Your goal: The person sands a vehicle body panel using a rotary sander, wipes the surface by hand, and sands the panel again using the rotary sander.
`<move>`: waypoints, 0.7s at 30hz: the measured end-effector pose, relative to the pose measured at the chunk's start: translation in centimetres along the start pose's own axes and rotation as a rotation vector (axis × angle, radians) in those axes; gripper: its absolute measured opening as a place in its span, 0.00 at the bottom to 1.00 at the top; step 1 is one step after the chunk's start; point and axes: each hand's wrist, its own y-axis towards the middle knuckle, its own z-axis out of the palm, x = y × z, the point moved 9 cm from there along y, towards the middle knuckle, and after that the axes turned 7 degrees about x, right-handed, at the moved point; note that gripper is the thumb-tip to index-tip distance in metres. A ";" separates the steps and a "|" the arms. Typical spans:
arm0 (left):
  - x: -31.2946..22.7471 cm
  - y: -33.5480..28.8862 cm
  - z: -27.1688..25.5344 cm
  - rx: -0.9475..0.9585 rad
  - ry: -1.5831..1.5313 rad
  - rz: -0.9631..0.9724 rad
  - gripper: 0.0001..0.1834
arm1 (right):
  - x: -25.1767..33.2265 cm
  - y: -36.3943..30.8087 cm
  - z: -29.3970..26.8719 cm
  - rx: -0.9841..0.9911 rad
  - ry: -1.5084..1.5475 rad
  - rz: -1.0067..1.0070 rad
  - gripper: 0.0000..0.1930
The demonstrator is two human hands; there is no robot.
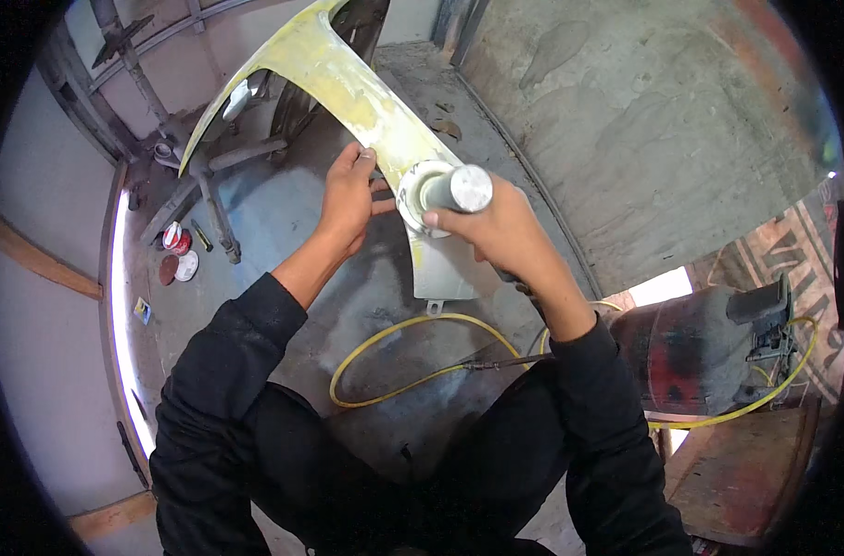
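Observation:
A car fender (371,107), patched in yellow and white, slants from the top of the head view down to a tabbed lower end in the middle. My right hand (507,230) is closed around an air sander (470,189), whose round body sits over the fender's narrow lower part. The hand and sander hide the surface beneath them. On the fender's left edge rests my left hand (346,199), thumb on top and fingers curled at the rim, just left of the sander.
A yellow air hose (348,362) loops over the floor before my knees. At right lies a dark red tank (677,350). A metal stand (213,204) is behind the fender at left, near a red-and-white can (176,237). A large grey panel (644,120) rises at right.

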 end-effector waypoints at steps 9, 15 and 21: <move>0.2 0.0 0.6 0.029 0.008 -0.005 0.16 | 0.0 1.2 -1.0 0.024 -0.017 0.146 0.26; -0.1 0.0 0.1 0.013 -0.001 0.018 0.16 | -0.9 -0.4 -0.7 0.022 0.010 0.048 0.27; 0.5 0.0 0.1 0.019 0.039 -0.005 0.17 | -1.9 0.7 -3.0 -0.036 0.034 0.188 0.22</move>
